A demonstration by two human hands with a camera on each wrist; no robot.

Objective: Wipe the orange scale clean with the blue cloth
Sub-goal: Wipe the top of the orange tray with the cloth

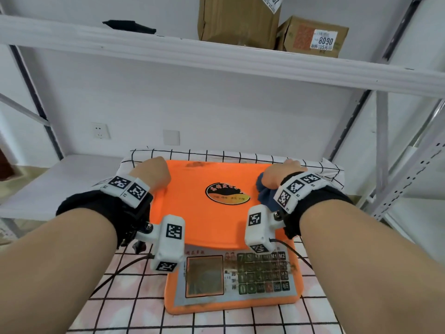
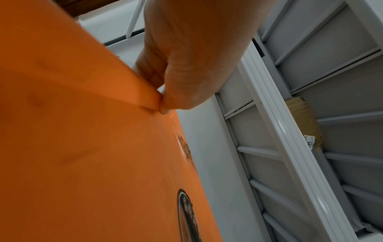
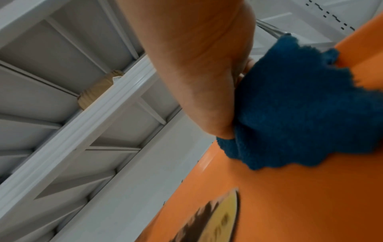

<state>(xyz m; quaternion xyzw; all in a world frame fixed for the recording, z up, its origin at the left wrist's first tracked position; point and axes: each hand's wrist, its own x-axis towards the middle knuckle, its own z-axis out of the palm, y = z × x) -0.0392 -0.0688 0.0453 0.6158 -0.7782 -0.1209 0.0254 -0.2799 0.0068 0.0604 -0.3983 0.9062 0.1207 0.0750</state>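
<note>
The orange scale [image 1: 212, 220] stands on a checked cloth in front of me, with an oval sticker on its platter and a grimy keypad panel [image 1: 240, 276] at the near end. A dark smudge [image 1: 196, 164] marks the platter's far edge. My left hand [image 1: 154, 173] grips the platter's far left corner [image 2: 153, 99], thumb on the rim and fingers curled under it. My right hand [image 1: 281, 175] holds the bunched blue cloth [image 1: 265, 192] against the platter's right side. In the right wrist view the blue cloth [image 3: 300, 104] lies pressed on the orange surface [image 3: 290, 196].
A white metal shelf [image 1: 216, 56] runs overhead with cardboard boxes [image 1: 240, 18] on it. Shelf uprights [image 1: 407, 179] stand close on the right. A lower white shelf board [image 1: 60, 179] extends to the left. A black cable [image 1: 115, 273] trails over the checked cloth [image 1: 120, 297].
</note>
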